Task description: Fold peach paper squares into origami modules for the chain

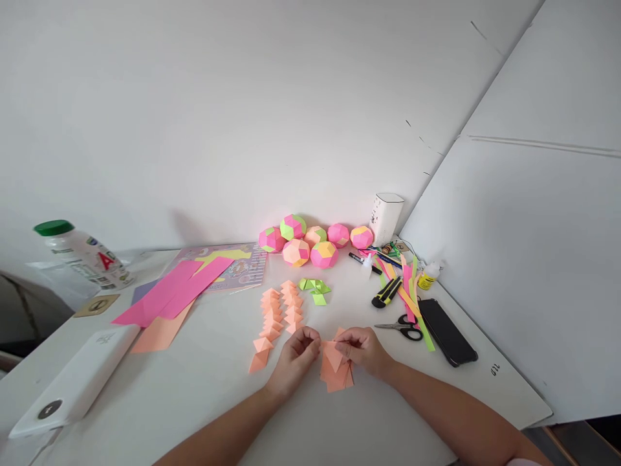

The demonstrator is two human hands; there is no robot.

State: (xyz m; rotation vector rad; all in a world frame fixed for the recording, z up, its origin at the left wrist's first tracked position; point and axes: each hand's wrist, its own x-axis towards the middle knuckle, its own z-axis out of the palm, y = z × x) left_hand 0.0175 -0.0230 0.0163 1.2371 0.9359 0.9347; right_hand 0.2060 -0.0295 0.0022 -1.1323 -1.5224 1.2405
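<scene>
One large letter, the rest mostly too small

A big red "A" (105, 261) stands on the white bottle (83, 255) at the left of the frame. Handwritten characters, perhaps "220", mark the worktop (517, 402) at lower right. Print on the yellow label (426, 280), right of centre, and on the black marker (356, 258) is too small to read.

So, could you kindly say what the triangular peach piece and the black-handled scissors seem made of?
The triangular peach piece looks like matte paper, thin with straight edges. The black-handled scissors seem to have metal blades, slim, greyish, and perhaps plastic handles, smoothly rounded.
</scene>
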